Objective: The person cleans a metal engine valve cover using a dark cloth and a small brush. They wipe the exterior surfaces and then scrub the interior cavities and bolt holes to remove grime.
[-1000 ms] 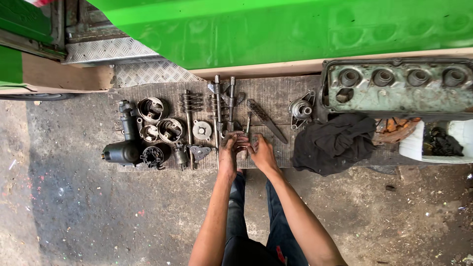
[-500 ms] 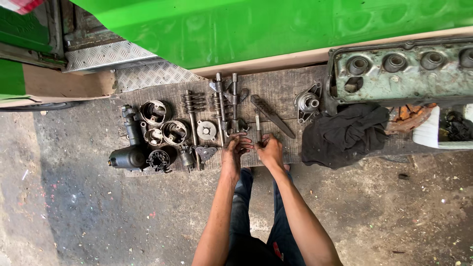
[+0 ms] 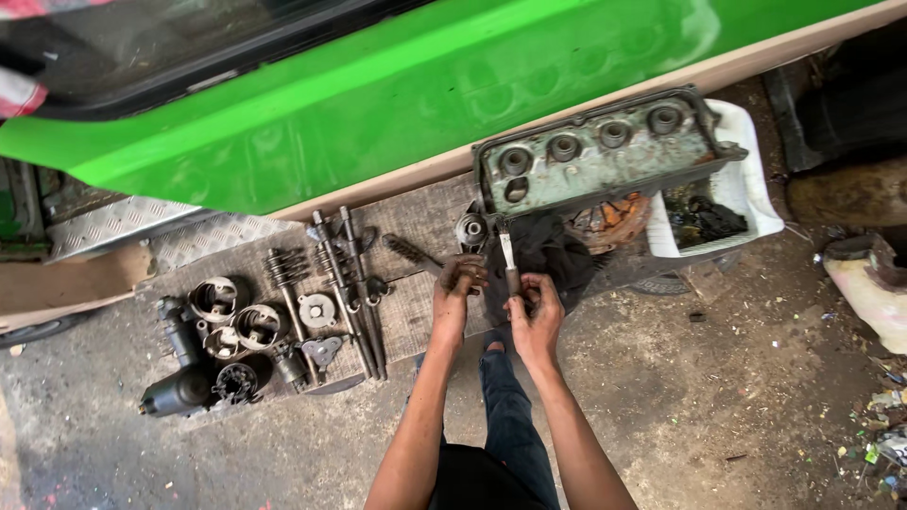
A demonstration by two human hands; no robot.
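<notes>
Gritty concrete floor [image 3: 737,397] runs under everything, with a green vehicle body [image 3: 425,85] filling the twelve o'clock side and a worn board [image 3: 416,312] laid flat before it as a place for engine parts.

At the centre, the right hand [image 3: 537,316] is wrapped around the dark handle of a flat-bladed scraper [image 3: 508,260]. This grip is closed tight on the handle, and the pale metal blade sticks out toward twelve o'clock. The tool's long axis runs nearly straight from six to twelve, leaning slightly to eleven, and its tip lies just short of the lower edge of the grey-green cylinder head [image 3: 605,151], which sits at about one o'clock from that hand and stretches from nine to three, tilted up at the three o'clock end. The right hand is the nearer one to the head.

The left hand [image 3: 457,286] lies just beside it at nine o'clock, fingers curled and greasy; whether this grip encloses anything small I cannot tell. A round metal part [image 3: 471,229] lies just beyond its fingertips at twelve o'clock.

The scraper looks short and narrow, its handle dark with oil and its blade dull and worn. A black rag [image 3: 553,250] lies under the blade's three o'clock side. Far at nine o'clock, pistons [image 3: 231,316] and long rods [image 3: 350,283] lie in rows.
</notes>
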